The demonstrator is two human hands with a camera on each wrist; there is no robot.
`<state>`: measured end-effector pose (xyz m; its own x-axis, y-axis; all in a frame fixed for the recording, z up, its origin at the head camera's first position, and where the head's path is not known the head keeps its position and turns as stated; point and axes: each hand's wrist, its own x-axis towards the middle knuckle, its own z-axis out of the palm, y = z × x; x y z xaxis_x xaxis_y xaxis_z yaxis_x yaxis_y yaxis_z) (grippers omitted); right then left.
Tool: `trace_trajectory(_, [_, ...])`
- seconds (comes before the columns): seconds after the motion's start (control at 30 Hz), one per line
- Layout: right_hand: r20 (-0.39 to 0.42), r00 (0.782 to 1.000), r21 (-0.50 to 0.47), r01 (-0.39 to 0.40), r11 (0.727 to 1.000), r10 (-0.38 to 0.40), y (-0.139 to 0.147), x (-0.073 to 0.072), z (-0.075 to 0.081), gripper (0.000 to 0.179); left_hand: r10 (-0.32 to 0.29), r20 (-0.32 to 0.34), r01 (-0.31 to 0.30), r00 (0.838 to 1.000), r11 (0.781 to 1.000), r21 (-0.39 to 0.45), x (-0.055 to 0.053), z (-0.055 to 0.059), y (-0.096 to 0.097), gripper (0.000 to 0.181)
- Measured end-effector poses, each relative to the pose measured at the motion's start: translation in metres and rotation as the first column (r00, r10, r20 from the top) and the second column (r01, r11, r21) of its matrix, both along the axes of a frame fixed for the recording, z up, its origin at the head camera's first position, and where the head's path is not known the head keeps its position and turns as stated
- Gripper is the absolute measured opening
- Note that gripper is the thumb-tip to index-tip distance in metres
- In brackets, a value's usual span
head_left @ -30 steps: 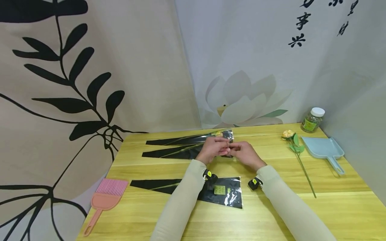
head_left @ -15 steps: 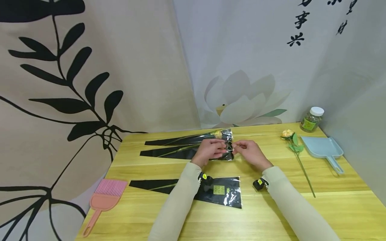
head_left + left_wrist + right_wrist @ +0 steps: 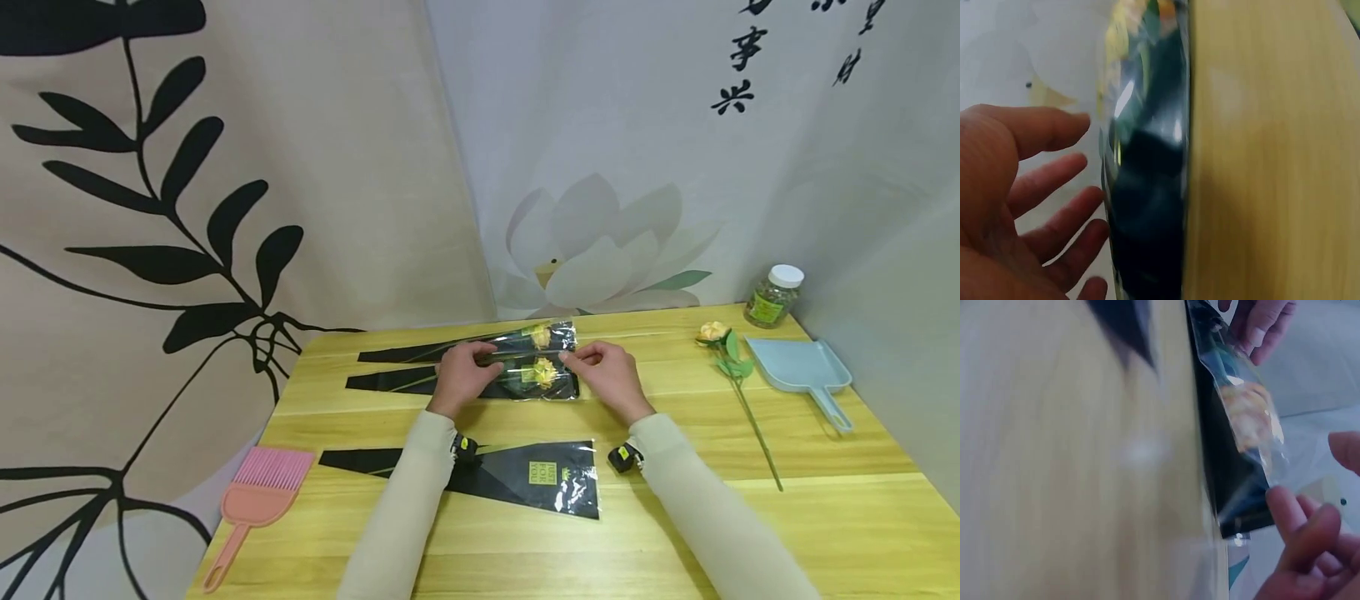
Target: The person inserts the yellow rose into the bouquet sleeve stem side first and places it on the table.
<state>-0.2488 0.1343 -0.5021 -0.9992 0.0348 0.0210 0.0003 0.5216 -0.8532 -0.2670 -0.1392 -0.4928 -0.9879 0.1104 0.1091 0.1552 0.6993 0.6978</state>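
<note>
A flower sleeve (image 3: 517, 388), black with a clear front, lies in the middle of the table with a yellow flower (image 3: 545, 372) inside. My left hand (image 3: 459, 377) is at its narrower part; in the left wrist view the thumb and fingers are spread beside the bulging wrapper (image 3: 1147, 156). My right hand (image 3: 609, 379) is at the wide end, and in the right wrist view its fingertips (image 3: 1282, 500) reach the clear edge while the thumb stands apart. A second filled sleeve (image 3: 510, 342) lies just behind. Nearer to me is a flat sleeve (image 3: 517, 479) with a gold label.
A loose yellow flower (image 3: 712, 332) with a green stem lies at the right, beside a blue dustpan (image 3: 798, 365). Behind them stands a white-lidded jar (image 3: 775, 296). A pink brush (image 3: 258, 500) lies at the left table edge. Printed cloth hangs behind the table.
My hands have moved apart. The left has slid leftward along the middle sleeve, so its yellow flower now shows. My right hand has stayed by the wide end, shifting slightly left.
</note>
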Motion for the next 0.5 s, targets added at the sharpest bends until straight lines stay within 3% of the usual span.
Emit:
trace_trajectory(0.13, [-0.008, 0.999, 0.046, 0.034, 0.998, -0.034, -0.009, 0.000, -0.001, 0.044, -0.011, 0.029, 0.014, 1.000, 0.994, -0.107, -0.002, -0.004, -0.010, 0.039])
trace_trajectory(0.27, [-0.045, 0.998, 0.089, 0.054, 0.995, -0.050, -0.010, 0.000, -0.003, 0.029, -0.035, 0.061, 0.042, 0.998, 0.991, -0.130, -0.002, -0.005, -0.013, 0.039])
trace_trajectory(0.37, [-0.047, 0.998, 0.081, 0.042, 0.996, -0.038, -0.008, -0.001, -0.004, 0.022, -0.023, 0.059, 0.031, 0.998, 0.989, -0.142, -0.002, -0.006, -0.014, 0.035])
trace_trajectory(0.5, [0.015, 1.000, 0.006, 0.004, 1.000, -0.004, -0.002, -0.002, -0.005, 0.022, -0.013, 0.044, 0.020, 0.999, 0.987, -0.157, -0.001, -0.008, -0.015, 0.027])
